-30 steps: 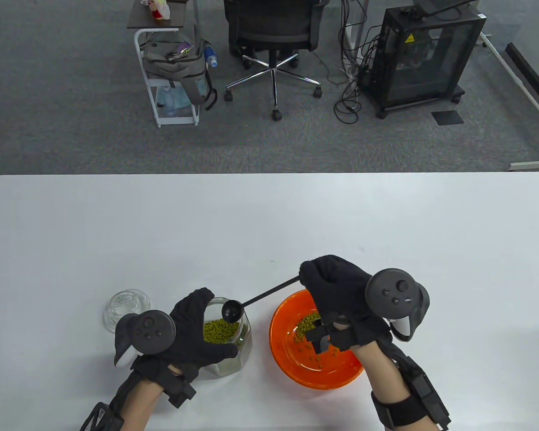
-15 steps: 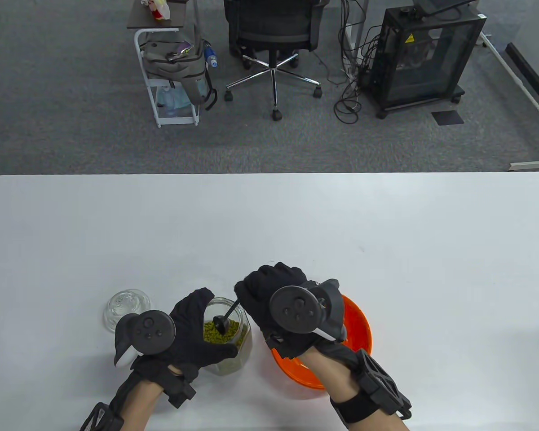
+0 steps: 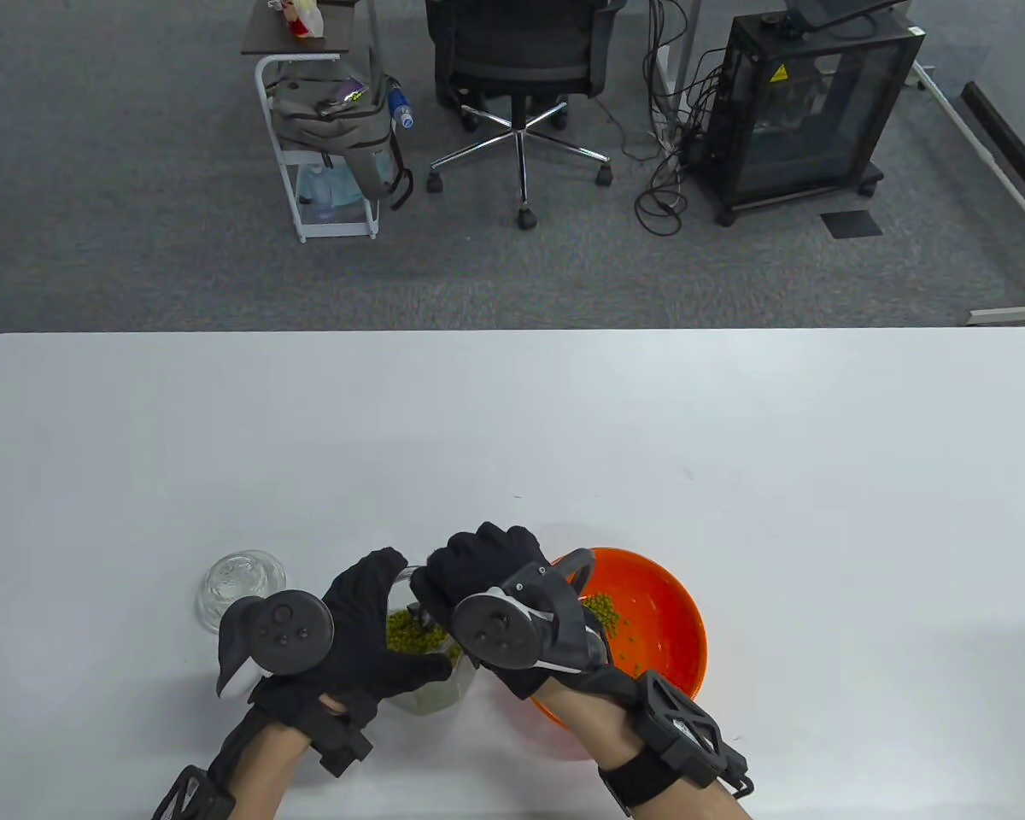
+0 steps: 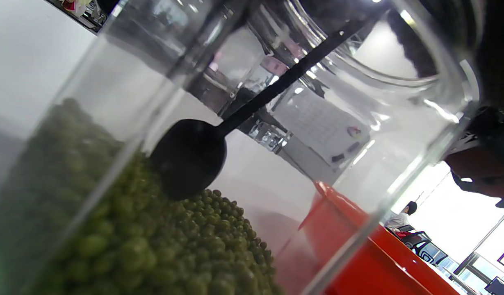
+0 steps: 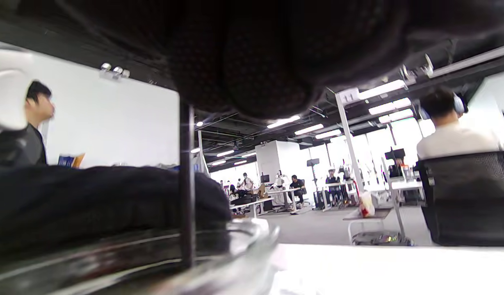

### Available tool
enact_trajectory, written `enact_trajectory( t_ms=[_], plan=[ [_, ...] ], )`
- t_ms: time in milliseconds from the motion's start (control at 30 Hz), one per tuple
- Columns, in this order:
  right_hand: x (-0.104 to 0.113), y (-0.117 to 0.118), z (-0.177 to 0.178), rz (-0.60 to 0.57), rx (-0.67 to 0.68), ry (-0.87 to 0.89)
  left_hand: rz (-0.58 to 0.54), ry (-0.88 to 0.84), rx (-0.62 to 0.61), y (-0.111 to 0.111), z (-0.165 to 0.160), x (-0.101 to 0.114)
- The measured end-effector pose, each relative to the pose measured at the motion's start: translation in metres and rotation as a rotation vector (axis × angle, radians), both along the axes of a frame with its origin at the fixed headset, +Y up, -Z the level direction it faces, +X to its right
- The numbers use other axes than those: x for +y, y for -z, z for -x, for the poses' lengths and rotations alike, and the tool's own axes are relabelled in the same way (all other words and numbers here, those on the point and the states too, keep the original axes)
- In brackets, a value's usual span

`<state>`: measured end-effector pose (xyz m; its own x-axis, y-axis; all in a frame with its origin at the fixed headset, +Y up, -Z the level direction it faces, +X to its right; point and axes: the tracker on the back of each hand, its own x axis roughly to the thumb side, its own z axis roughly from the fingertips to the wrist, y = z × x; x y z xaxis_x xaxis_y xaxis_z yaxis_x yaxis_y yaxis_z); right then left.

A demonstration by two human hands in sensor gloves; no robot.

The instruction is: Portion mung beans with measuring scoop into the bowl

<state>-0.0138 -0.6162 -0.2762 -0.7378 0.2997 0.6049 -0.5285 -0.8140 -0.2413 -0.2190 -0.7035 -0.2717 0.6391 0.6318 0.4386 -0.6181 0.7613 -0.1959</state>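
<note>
Scoop (image 4: 189, 157) held by right hand (image 3: 478, 589).

My gloves are black on both my left hand (image 3: 367, 632) and my right hand (image 3: 487, 589), with dark grey trackers trimmed in white. The scoop (image 4: 188, 157) is plain black, handle and cup alike. The beans (image 4: 161, 246) are olive green, seen through the clear glass jar (image 4: 358, 246). At lower centre of the frame the bowl (image 3: 675, 615) is bright orange, speckled with green beans. The counter (image 3: 512, 427) is plain white, and the floor (image 3: 137, 213) above it is mottled grey carpet.
</note>
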Motion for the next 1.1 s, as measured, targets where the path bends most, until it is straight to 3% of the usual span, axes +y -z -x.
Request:
enact_trajectory(
  t_ms=[333,633,800,1100],
  plan=[
    [-0.028,0.028,-0.031,0.387,-0.082,0.301,0.0,0.0,-0.001,0.0,0.0,0.0],
    [-0.047,0.04,-0.05,0.615,-0.091,0.467,0.0,0.001,-0.001,0.0,0.0,0.0],
    [-0.055,0.043,-0.059,0.713,-0.131,0.573,0.0,0.001,-0.001,0.0,0.0,0.0],
    [-0.051,0.041,-0.075,0.731,-0.168,0.599,0.003,0.003,-0.002,0.0,0.0,0.0]
  ],
)
